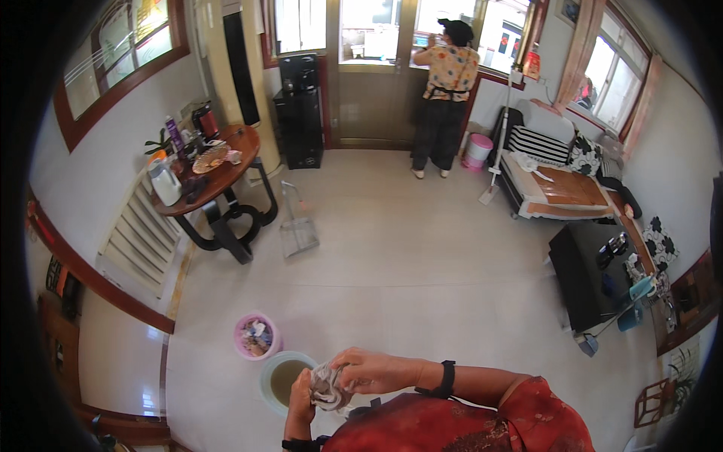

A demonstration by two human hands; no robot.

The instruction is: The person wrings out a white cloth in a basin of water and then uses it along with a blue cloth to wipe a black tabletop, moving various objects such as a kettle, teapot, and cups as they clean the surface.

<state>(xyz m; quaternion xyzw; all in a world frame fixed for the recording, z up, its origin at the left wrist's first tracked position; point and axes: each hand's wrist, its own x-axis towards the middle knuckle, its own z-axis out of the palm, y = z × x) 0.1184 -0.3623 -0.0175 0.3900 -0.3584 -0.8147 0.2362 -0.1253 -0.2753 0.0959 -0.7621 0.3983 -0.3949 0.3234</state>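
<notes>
A bunched, wet-looking grey-white cloth point(327, 387) is gripped between my two hands, close in front of my body. My left hand point(301, 395) holds its left side, and my right hand point(367, 370) is wrapped over its upper right. Just left of the cloth, partly behind my left hand, is a pale round basin point(270, 399) of murky brownish water point(287, 379). Beside the basin's far edge sits a pink waste bin point(275, 339) with crumpled rubbish in it.
A person point(452, 70) stands facing the glazed door. An oval wooden table point(240, 164) with several items is at left, near a long-handled dustpan point(299, 237). A mop point(500, 147) leans by the daybed point(570, 186). At right are a black low table point(587, 265) and a broom point(587, 343).
</notes>
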